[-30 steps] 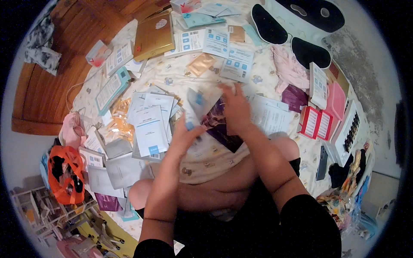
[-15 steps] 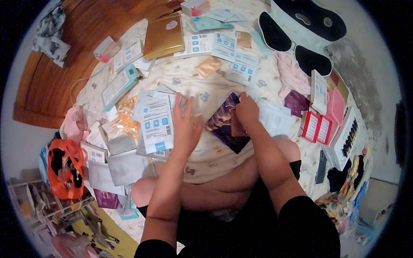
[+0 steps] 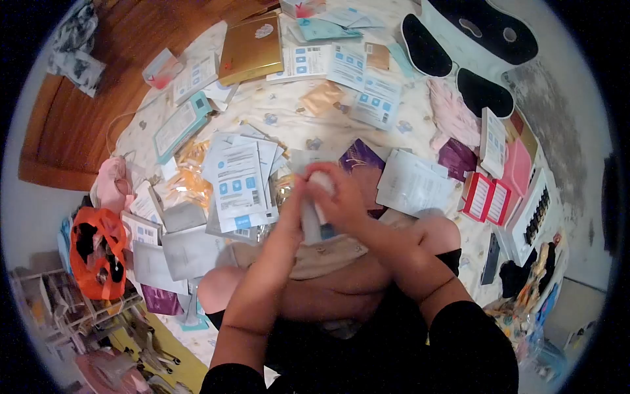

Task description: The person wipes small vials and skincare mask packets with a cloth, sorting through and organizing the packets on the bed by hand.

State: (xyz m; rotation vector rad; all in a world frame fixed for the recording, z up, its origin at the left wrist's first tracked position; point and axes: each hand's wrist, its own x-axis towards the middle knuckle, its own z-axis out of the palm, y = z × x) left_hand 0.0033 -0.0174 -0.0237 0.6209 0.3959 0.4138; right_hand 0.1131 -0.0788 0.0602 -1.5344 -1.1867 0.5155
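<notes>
My left hand (image 3: 292,213) and my right hand (image 3: 340,197) meet above the bed in front of my crossed legs. Both are closed on a pale grey-white packet (image 3: 312,226), which hangs down between them; motion blurs its print. To the left lies a pile of white sachets (image 3: 237,180) with blue squares on the top one. Just beyond my right hand, a dark purple packet (image 3: 359,155) rests partly under a brown packet (image 3: 367,182). White sachets (image 3: 415,182) form another pile at the right.
Around the bed lie a gold box (image 3: 251,52), an orange sachet (image 3: 323,97), a teal box (image 3: 182,128), a red-and-white box (image 3: 484,197) and a pink cloth (image 3: 451,115). An orange bag (image 3: 98,253) stands at the left. Black-and-white padded pieces (image 3: 485,29) sit at the far right.
My right hand has left the purple and brown packets and moved left. My left hand has moved right to meet it. A pale packet is now between them.
</notes>
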